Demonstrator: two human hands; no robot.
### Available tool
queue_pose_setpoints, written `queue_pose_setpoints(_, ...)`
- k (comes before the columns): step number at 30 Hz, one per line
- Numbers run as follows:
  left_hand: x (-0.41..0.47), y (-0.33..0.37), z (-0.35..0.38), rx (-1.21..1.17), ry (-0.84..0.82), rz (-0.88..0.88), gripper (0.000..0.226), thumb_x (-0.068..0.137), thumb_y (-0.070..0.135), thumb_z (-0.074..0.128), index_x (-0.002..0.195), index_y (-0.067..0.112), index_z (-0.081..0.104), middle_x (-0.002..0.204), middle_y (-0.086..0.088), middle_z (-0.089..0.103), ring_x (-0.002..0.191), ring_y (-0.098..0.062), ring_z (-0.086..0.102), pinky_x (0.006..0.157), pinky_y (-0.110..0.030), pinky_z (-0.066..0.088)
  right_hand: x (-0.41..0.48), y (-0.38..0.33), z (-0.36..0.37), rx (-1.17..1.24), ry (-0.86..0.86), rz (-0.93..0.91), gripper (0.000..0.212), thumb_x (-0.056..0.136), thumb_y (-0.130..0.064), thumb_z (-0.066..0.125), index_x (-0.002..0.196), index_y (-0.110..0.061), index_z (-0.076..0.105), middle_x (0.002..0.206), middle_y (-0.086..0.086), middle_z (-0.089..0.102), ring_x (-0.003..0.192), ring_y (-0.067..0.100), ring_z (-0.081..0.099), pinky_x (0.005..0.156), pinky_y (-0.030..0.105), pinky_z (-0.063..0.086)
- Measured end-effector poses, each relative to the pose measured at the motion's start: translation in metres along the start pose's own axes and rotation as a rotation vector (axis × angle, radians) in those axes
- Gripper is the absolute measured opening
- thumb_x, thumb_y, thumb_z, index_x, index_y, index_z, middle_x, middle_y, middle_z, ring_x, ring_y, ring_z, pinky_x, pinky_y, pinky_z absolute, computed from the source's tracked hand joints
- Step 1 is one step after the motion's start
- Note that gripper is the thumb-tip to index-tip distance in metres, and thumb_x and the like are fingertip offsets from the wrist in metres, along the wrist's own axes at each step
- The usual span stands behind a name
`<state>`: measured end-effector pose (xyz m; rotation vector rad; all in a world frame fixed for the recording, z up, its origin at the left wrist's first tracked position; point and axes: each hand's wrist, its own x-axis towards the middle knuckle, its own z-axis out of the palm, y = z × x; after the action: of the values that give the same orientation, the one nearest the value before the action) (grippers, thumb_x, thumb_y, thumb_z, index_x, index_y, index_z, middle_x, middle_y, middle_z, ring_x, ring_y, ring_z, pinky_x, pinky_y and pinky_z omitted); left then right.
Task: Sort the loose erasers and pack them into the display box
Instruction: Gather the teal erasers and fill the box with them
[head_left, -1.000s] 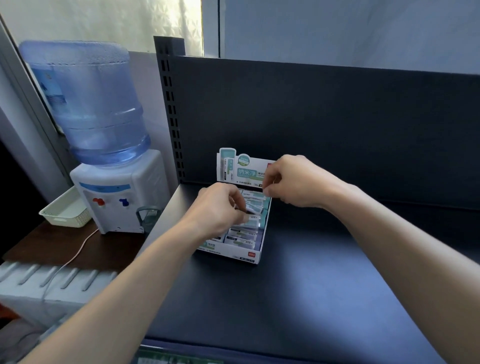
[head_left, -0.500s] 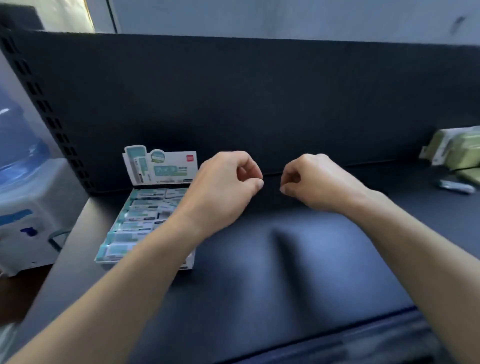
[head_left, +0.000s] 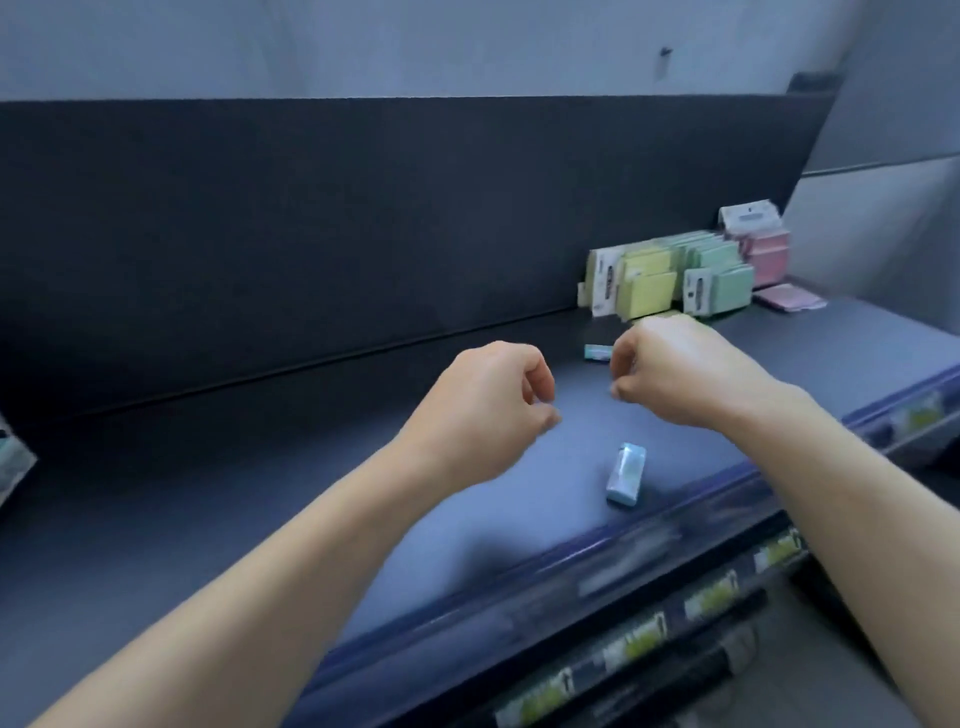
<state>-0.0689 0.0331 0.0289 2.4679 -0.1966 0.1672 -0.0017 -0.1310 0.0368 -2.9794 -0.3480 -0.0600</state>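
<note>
A loose eraser (head_left: 626, 474) in a pale blue wrapper lies flat on the dark shelf (head_left: 249, 499), close to its front edge and just below the gap between the two hands. A second small packet (head_left: 596, 352), probably another eraser, sits nearer the back edge, half hidden behind the right hand (head_left: 680, 374). That hand and the left hand (head_left: 483, 410) hang above the shelf with fingers curled in and nothing held in either, both clear of the eraser. A second ago both were at the display box; since then they have come away empty and the view has swung right. Only a blurred sliver at the shelf's left edge may now be the display box (head_left: 13, 457). This suggests the last piece is packed and the person is now fetching again, with the blue eraser the nearest pick and a carry back to the left end to follow. Packs of sticky notes (head_left: 670, 275) stand in the back right corner.
</note>
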Motion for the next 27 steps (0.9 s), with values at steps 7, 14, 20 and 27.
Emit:
queue_pose_setpoints(7,0.033,0.034,0.069,0.194,-0.295,-0.236,0.042,0.079,0.042,0.068,0.087,0.001,0.067,0.077,-0.008,0.061,0.07,-0.026,0.051,0.057,-0.029,0.034,0.012,0.066,0.003,0.094,-0.054,-0.013,0.012,0.087,-0.019,0.063,0.092,-0.011,0.071,0.095,0.012,0.069,0.09,0.032,0.063,0.079,0.039,0.056)
queue_pose_setpoints(14,0.05,0.039,0.08,0.196,-0.32,-0.244,0.029,0.077,0.03,0.067,0.086,0.002,0.064,0.075,-0.007,0.055,0.068,-0.023,0.044,0.056,-0.028,0.031,0.022,0.083,0.009,0.155,-0.073,0.01,0.013,0.089,-0.023,0.063,0.094,-0.014,0.071,0.098,0.009,0.066,0.092,0.031,0.061,0.081,0.039,0.055)
queue_pose_setpoints(20,0.06,0.025,0.058,-0.006,-0.155,-0.209,0.017,0.077,0.025,0.065,0.083,0.012,0.056,0.079,-0.001,0.061,0.072,-0.026,0.06,0.058,-0.033,0.045,0.052,0.071,0.011,0.155,-0.04,-0.005,0.013,0.088,-0.02,0.062,0.095,-0.013,0.07,0.097,0.008,0.069,0.088,0.026,0.06,0.077,0.034,0.053)
queue_pose_setpoints(27,0.047,-0.01,0.018,-0.097,-0.081,-0.221,0.013,0.079,0.03,0.067,0.083,0.018,0.064,0.072,0.006,0.062,0.057,-0.011,0.053,0.053,-0.021,0.042,0.105,0.045,0.034,0.041,-0.129,0.009,0.031,0.089,-0.016,0.059,0.119,-0.009,0.06,0.12,0.013,0.063,0.108,0.032,0.059,0.088,0.037,0.052)
